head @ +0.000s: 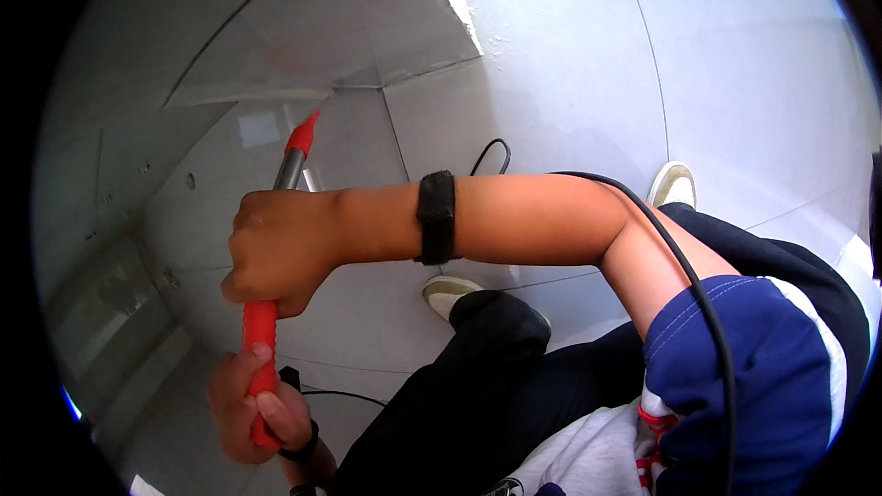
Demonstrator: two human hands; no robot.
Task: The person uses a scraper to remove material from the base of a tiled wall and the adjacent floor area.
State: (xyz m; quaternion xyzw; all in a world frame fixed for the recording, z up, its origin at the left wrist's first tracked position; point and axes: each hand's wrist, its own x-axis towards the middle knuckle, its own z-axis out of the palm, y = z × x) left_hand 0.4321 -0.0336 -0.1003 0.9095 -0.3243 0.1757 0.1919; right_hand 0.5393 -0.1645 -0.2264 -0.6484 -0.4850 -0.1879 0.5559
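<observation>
A hand tool with a red ribbed grip (pixel 260 331), a grey metal shaft (pixel 289 169) and a red pointed end (pixel 302 134) lies slantwise at the left. My right hand (pixel 279 248), with a black band on the forearm, is closed around it between grip and shaft. Lower down, my left hand (pixel 258 406) holds the bottom of the red grip; that hand is slightly blurred. The pointed end appears near a joint and corner of large grey tiles (pixel 344 131). Whether it touches them cannot be told. My right hand hides part of the tool.
A grey tiled surface has a rough, chipped edge (pixel 458 7), with white crumbs (pixel 499 41) beside it. A black cable (pixel 703 303) runs over my right arm; a cable loop (pixel 506 151) shows behind the forearm. My shoes (pixel 448 293) stand on pale tiles.
</observation>
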